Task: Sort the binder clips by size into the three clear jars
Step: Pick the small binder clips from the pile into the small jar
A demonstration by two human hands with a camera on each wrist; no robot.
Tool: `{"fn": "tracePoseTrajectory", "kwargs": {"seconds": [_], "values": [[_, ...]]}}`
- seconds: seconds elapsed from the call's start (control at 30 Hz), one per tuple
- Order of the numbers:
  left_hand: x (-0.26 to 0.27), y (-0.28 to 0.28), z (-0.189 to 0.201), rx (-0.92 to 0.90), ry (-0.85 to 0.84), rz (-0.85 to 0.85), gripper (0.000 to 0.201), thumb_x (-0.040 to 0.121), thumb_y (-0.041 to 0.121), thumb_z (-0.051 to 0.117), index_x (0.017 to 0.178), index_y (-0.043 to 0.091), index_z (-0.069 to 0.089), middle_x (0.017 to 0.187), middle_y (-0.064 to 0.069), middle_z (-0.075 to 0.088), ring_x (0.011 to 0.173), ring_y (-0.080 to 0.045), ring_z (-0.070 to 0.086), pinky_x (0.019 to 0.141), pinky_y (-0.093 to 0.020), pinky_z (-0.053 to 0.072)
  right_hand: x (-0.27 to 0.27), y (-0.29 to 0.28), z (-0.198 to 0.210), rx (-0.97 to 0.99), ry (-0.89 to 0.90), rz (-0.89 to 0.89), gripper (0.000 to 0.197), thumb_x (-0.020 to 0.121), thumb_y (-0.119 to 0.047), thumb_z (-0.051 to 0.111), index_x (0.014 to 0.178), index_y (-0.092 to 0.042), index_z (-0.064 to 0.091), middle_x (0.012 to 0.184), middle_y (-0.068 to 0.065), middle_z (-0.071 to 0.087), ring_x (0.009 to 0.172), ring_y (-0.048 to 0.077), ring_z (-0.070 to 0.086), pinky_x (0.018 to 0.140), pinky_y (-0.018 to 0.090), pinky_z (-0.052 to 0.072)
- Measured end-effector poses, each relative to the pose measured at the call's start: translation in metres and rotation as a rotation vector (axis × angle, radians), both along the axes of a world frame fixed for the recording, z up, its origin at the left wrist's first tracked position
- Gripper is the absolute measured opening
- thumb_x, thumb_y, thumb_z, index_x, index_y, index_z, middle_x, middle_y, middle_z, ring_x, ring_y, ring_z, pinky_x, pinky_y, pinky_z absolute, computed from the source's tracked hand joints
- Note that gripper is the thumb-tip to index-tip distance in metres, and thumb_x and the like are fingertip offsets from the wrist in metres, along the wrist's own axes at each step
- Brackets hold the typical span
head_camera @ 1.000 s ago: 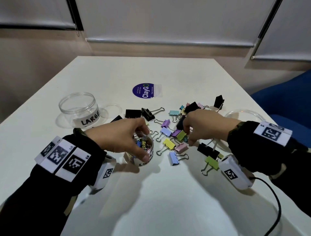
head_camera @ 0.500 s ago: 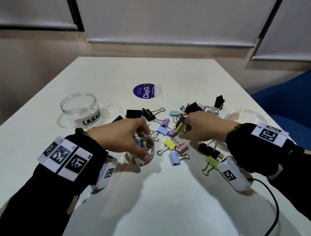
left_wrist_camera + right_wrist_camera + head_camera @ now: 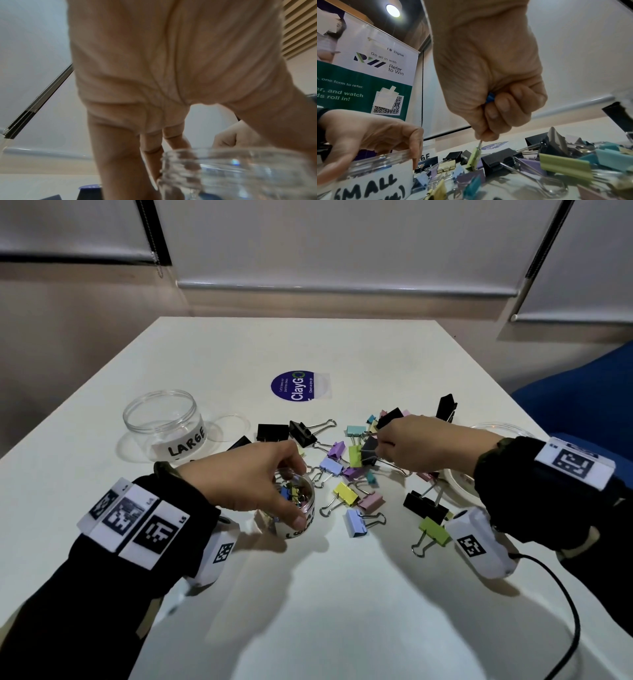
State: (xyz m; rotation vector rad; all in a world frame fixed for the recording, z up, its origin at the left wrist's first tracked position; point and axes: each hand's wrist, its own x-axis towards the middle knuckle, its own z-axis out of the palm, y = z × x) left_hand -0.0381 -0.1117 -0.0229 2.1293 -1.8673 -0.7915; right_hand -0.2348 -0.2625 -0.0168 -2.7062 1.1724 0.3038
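Note:
My left hand [image 3: 291, 494] grips the rim of the small clear jar [image 3: 301, 525] from above. The jar is marked SMALL [image 3: 368, 185] and holds several tiny coloured clips. My right hand [image 3: 378, 448] pinches the wire handle of a light green binder clip [image 3: 356, 455], which hangs just above the pile of loose clips [image 3: 352, 498]. In the right wrist view the green clip [image 3: 473, 158] dangles from the fingertips, and a small blue clip [image 3: 490, 97] is tucked in the curled fingers. The LARGE jar [image 3: 164, 426] stands empty at the left.
A clear lid [image 3: 233, 422] lies beside the LARGE jar. A clear round rim [image 3: 493, 428] shows at the right, partly hidden by my right forearm. Big black clips [image 3: 274, 432] [image 3: 424, 506] lie around the pile. A purple sticker [image 3: 294, 386] is further back, a cable [image 3: 568, 611] near right.
My right hand, which was down on the pile, has pinched the green clip and lifted it slightly up and back. My left hand has stayed on the small jar.

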Motion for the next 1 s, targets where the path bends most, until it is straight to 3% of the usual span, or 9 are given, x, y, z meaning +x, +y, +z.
{"fn": "tracePoseTrajectory", "kwargs": {"seconds": [0.07, 0.17, 0.33, 0.5, 0.67, 0.73, 0.87, 1.0], "values": [[0.000, 0.000, 0.000, -0.001, -0.004, -0.003, 0.064, 0.057, 0.045, 0.089, 0.108, 0.034, 0.053, 0.107, 0.018, 0.059, 0.092, -0.001, 0.057, 0.080, -0.025, 0.049, -0.002, -0.002, 0.001, 0.027, -0.099, 0.000, 0.033, 0.098, -0.029, 0.047, 0.065, -0.024, 0.045, 0.072, -0.005, 0.050, 0.073, 0.018, 0.047, 0.057, 0.027, 0.032], [0.000, 0.000, 0.000, -0.003, -0.006, -0.004, 0.064, 0.057, 0.045, 0.089, 0.108, 0.034, 0.053, 0.107, 0.018, 0.059, 0.091, 0.000, 0.057, 0.078, -0.024, 0.049, -0.005, -0.005, 0.000, 0.004, -0.169, 0.003, 0.019, 0.092, -0.033, 0.058, 0.074, -0.027, 0.054, 0.076, -0.009, 0.053, 0.078, 0.017, 0.050, 0.067, 0.029, 0.039], [0.000, 0.000, 0.000, -0.001, -0.012, -0.004, 0.065, 0.058, 0.045, 0.089, 0.110, 0.034, 0.053, 0.107, 0.018, 0.058, 0.092, 0.001, 0.056, 0.077, -0.022, 0.047, -0.005, 0.002, -0.003, -0.064, -0.072, 0.056, 0.013, 0.080, -0.031, 0.073, 0.080, -0.020, 0.066, 0.070, -0.009, 0.057, 0.059, 0.004, 0.047, 0.051, 0.024, 0.033], [0.000, -0.001, -0.001, -0.005, -0.011, -0.002, 0.065, 0.057, 0.046, 0.089, 0.109, 0.034, 0.053, 0.108, 0.018, 0.058, 0.092, 0.000, 0.056, 0.076, -0.021, 0.047, 0.008, 0.017, -0.011, -0.129, 0.003, 0.172, 0.017, 0.077, -0.032, 0.076, 0.090, -0.022, 0.070, 0.085, -0.004, 0.064, 0.084, 0.016, 0.057, 0.061, 0.028, 0.043], [0.000, -0.001, -0.002, -0.007, -0.002, 0.004, 0.065, 0.056, 0.046, 0.089, 0.108, 0.035, 0.053, 0.106, 0.019, 0.059, 0.090, 0.001, 0.056, 0.073, -0.022, 0.046, 0.016, 0.018, -0.014, -0.121, 0.067, 0.201, 0.015, 0.079, -0.027, 0.072, 0.093, -0.020, 0.071, 0.090, 0.000, 0.067, 0.085, 0.020, 0.061, 0.063, 0.030, 0.048], [0.000, -0.002, -0.003, -0.006, -0.003, 0.005, 0.067, 0.056, 0.047, 0.089, 0.110, 0.036, 0.052, 0.108, 0.019, 0.058, 0.090, 0.002, 0.056, 0.071, -0.021, 0.044, 0.019, 0.018, -0.014, -0.094, 0.071, 0.182, 0.015, 0.077, -0.023, 0.073, 0.090, -0.016, 0.070, 0.086, 0.001, 0.066, 0.078, 0.019, 0.059, 0.056, 0.027, 0.042], [-0.001, -0.002, -0.004, -0.015, -0.019, 0.027, 0.072, 0.053, 0.049, 0.088, 0.113, 0.036, 0.050, 0.110, 0.016, 0.060, 0.095, -0.004, 0.058, 0.080, -0.025, 0.049, 0.020, 0.016, -0.015, 0.021, 0.044, 0.101, 0.013, 0.070, -0.017, 0.070, 0.069, -0.012, 0.059, 0.064, 0.002, 0.055, 0.059, 0.018, 0.047, 0.051, 0.026, 0.033], [-0.004, -0.003, -0.004, -0.040, -0.034, 0.048, 0.077, 0.054, 0.046, 0.089, 0.118, 0.031, 0.049, 0.112, 0.015, 0.056, 0.097, -0.005, 0.056, 0.070, -0.017, 0.042, 0.019, 0.020, -0.005, 0.156, -0.074, 0.055, 0.019, 0.076, -0.020, 0.064, 0.063, -0.017, 0.050, 0.061, -0.002, 0.052, 0.058, 0.016, 0.045, 0.052, 0.026, 0.034]]}}
